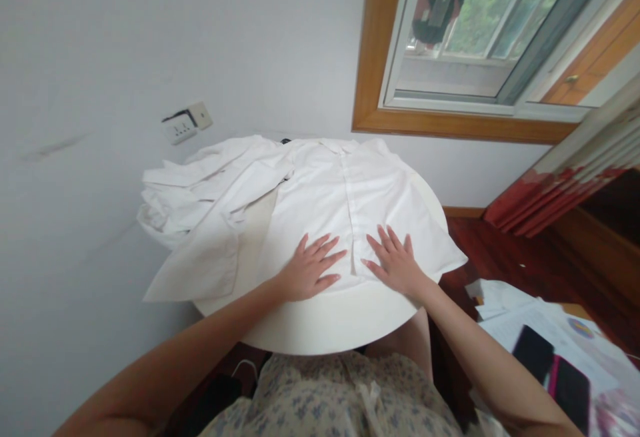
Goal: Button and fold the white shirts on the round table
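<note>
A white button-up shirt (320, 203) lies spread on a round, cream-coloured table (320, 323), its front placket running down the middle and its collar toward the wall. My left hand (311, 267) rests flat near the hem, left of the placket, with its fingers spread. On the other side of the placket, my right hand (393, 260) presses flat on the cloth, fingers also apart. The shirt's lower right corner hangs past the table edge. To the left, a rumpled heap of white clothing (200, 203) covers that side of the table and droops over its edge.
A wall with a power socket (180, 128) stands behind the table, beside a wood-framed window (465, 120). At the lower right are papers (520, 313) with two dark phone-like devices (534, 352) on them. A red and cream curtain (530, 203) hangs at the right.
</note>
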Demonstrator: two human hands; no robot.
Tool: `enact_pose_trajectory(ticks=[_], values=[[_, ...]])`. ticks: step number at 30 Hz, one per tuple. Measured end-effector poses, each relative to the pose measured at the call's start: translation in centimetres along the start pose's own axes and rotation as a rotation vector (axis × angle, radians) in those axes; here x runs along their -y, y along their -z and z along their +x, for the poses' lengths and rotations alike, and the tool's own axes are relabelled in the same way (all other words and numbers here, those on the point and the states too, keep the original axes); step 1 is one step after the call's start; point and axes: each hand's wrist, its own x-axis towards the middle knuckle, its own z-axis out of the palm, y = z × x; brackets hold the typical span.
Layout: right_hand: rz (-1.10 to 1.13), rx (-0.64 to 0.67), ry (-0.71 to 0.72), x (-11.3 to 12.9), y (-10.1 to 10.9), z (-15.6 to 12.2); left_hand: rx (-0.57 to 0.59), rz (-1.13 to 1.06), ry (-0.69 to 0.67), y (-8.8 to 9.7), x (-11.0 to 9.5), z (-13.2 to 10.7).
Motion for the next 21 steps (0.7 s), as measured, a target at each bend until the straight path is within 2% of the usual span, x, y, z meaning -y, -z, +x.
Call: enact_pose_trajectory(ticks=[5,8,11,14,17,19,21], values=[[0.012,-0.028,0.054,1.3,-0.3,-3.9,0.036,-0.026,-0.028,0.1,-1.8,-3.2],[0.037,-0.019,0.047,2.3,-0.1,-5.4,0.043,-0.046,-0.017,1.0,-2.3,-3.5],[0.069,0.018,0.044,3.1,0.3,-6.1,-0.073,-0.035,0.065,2.7,-1.4,-0.8],[0.09,0.042,0.041,3.8,0.8,-6.4,-0.149,-0.026,0.037,3.6,0.6,3.8],[0.1,0.034,0.035,4.5,1.0,-6.7,-0.052,-0.015,-0.012,2.4,2.7,6.9],[0.101,0.022,0.026,4.8,0.9,-7.2,0.006,0.001,0.03,0.8,3.5,7.2],[0.096,0.016,0.016,4.9,0.6,-7.9,0.012,0.006,0.082,-0.7,3.8,6.5]])
